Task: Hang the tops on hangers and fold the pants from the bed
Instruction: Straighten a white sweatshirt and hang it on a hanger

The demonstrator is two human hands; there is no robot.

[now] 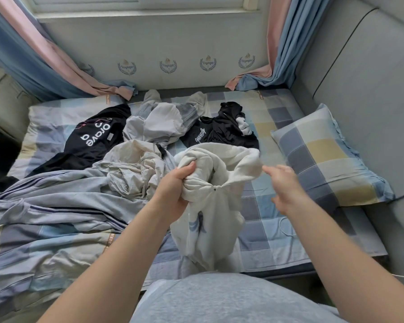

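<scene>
My left hand (pixel 175 192) grips a bunched white hooded top (pixel 210 220) and holds it up over the near edge of the bed (pixel 261 238). My right hand (pixel 282 187) hovers just right of the top's hood, blurred, fingers loosely spread, holding nothing. Behind lie a crumpled beige garment (pixel 131 166), a light grey striped jacket (pixel 47 203), a black top with white lettering (pixel 91 138), grey pants (pixel 163 117) and another black top (pixel 222 131). No hanger shows.
A checked pillow (pixel 324 155) lies at the bed's right side against a grey padded headboard (pixel 359 78). Pink and blue curtains (pixel 33 54) hang at both back corners. A thin white cord (pixel 287 227) lies on the sheet near my right forearm.
</scene>
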